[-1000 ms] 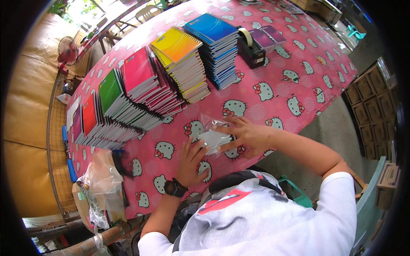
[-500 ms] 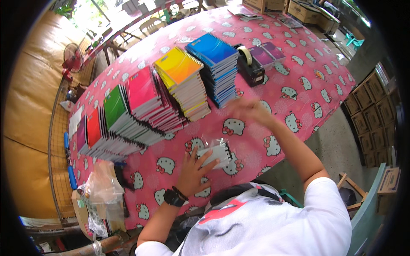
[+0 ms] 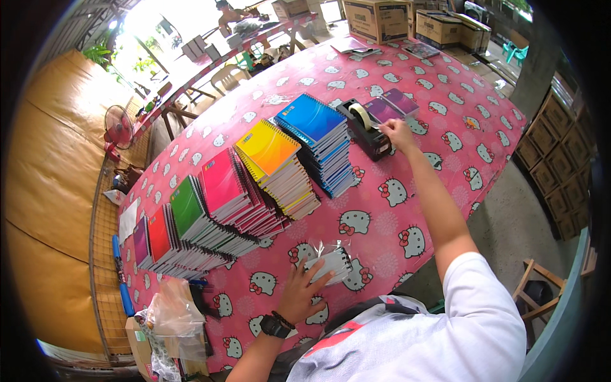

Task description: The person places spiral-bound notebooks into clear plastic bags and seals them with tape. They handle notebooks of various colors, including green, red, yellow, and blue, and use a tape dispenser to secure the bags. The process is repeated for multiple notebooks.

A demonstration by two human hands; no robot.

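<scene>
My left hand point(image 3: 301, 294), wearing a dark watch, lies with fingers spread on a small pack of white-backed spiral notebooks point(image 3: 331, 266). Clear plastic film sticks out beyond the pack's far edge. My right arm reaches out to a black tape dispenser point(image 3: 375, 145), which carries a cream roll of tape point(image 3: 360, 116). At the dispenser's front end my right hand point(image 3: 398, 135) is closed in a pinch on what looks like the tape's loose end; the fingertips partly hide it. Beside the dispenser stands a stack of blue spiral notebooks point(image 3: 312, 119).
Stacks of yellow point(image 3: 267, 146), pink point(image 3: 223, 181), green point(image 3: 188, 205), red point(image 3: 159, 232) and purple point(image 3: 140, 239) notebooks run leftward. Purple notebooks point(image 3: 400, 102) lie behind the dispenser. Clear plastic bags point(image 3: 175, 312) sit at the near left. Cartons point(image 3: 377, 21) stand at the far edge; a person point(image 3: 229, 19) is beyond.
My right hand has gone from beside the blue stack to the tape dispenser and closed there. My left hand stays on the notebook pack. The view has shifted, so the table appears lower.
</scene>
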